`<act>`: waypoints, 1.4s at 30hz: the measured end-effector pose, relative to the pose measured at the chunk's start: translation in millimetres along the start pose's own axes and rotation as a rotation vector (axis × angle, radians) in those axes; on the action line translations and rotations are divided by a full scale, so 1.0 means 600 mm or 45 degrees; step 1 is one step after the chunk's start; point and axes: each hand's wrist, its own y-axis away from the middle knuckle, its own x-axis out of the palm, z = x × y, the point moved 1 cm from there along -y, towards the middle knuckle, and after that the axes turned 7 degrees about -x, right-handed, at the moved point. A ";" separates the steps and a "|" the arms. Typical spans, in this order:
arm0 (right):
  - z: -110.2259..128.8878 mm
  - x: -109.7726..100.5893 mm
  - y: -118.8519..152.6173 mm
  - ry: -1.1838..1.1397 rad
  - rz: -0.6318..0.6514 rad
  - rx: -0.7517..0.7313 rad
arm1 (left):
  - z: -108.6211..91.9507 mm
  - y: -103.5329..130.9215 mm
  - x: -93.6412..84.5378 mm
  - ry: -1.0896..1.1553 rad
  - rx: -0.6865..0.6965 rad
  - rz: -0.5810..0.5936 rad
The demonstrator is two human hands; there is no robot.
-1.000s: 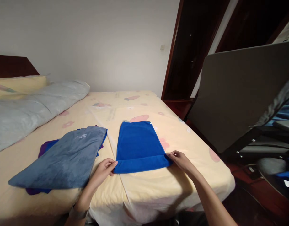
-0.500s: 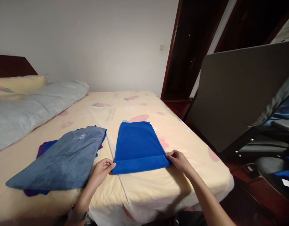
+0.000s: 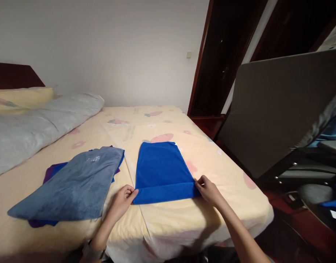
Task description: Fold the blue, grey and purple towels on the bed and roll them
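A blue towel (image 3: 163, 164) lies lengthwise on the bed, its near edge turned over into a flat band. My left hand (image 3: 124, 199) pinches the left end of that band between thumb and fingertips. At the opposite end, my right hand (image 3: 208, 189) grips the band's right corner the same way. Left of my left hand is a grey-blue towel (image 3: 74, 186) with white lettering, lying askew over blue and purple cloths (image 3: 49, 173) whose edges stick out beneath it.
The bed (image 3: 146, 124) has a pale yellow sheet with a carrot print. A rolled grey quilt (image 3: 47, 118) and a yellow pillow (image 3: 25, 96) lie at the left. To the right stands a large grey panel (image 3: 277, 106), with a dark door (image 3: 219, 58) behind it.
Both hands still hold the folded band's ends. They and the band have shifted very slightly to the right, and the view has moved a little.
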 end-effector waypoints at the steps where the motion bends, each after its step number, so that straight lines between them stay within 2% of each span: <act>1: 0.003 0.000 0.001 0.011 0.002 0.006 | 0.001 0.001 0.002 0.014 0.033 0.009; 8: 0.012 -0.013 0.003 0.080 -0.044 0.011 | -0.002 0.003 -0.010 0.111 0.051 0.017; 15: 0.002 0.002 0.004 0.135 0.029 -0.013 | 0.005 0.009 -0.006 -0.146 0.073 0.077; 20: 0.009 0.002 0.014 0.279 0.018 -0.060 | -0.003 0.015 -0.006 -0.248 0.091 0.019; 22: 0.014 -0.003 0.018 0.362 -0.032 -0.118 | -0.008 0.017 -0.010 -0.326 0.130 -0.023; 24: 0.023 -0.006 0.022 0.421 -0.110 -0.224 | -0.016 0.021 -0.015 -0.431 0.230 -0.144; 26: 0.041 -0.003 0.027 0.412 -0.182 -0.405 | -0.028 0.026 -0.015 -0.535 0.394 -0.287; 28: 0.064 0.013 0.037 0.357 -0.191 -0.627 | -0.040 0.034 -0.004 -0.629 0.580 -0.318; 30: 0.088 0.041 0.052 0.330 -0.088 -0.846 | -0.049 0.041 0.016 -0.735 0.757 -0.221; 32: 0.106 0.074 0.069 0.368 0.092 -1.029 | -0.049 0.047 0.039 -0.889 0.914 -0.079; 35: 0.112 0.108 0.084 0.448 0.254 -1.155 | -0.036 0.047 0.061 -1.089 1.037 0.073; 38: 0.094 0.105 0.083 0.505 0.286 -1.112 | -0.018 0.040 0.055 -1.166 1.015 0.147; 42: 0.060 0.063 0.070 0.517 0.345 -0.980 | -0.003 0.032 0.025 -1.174 0.977 0.215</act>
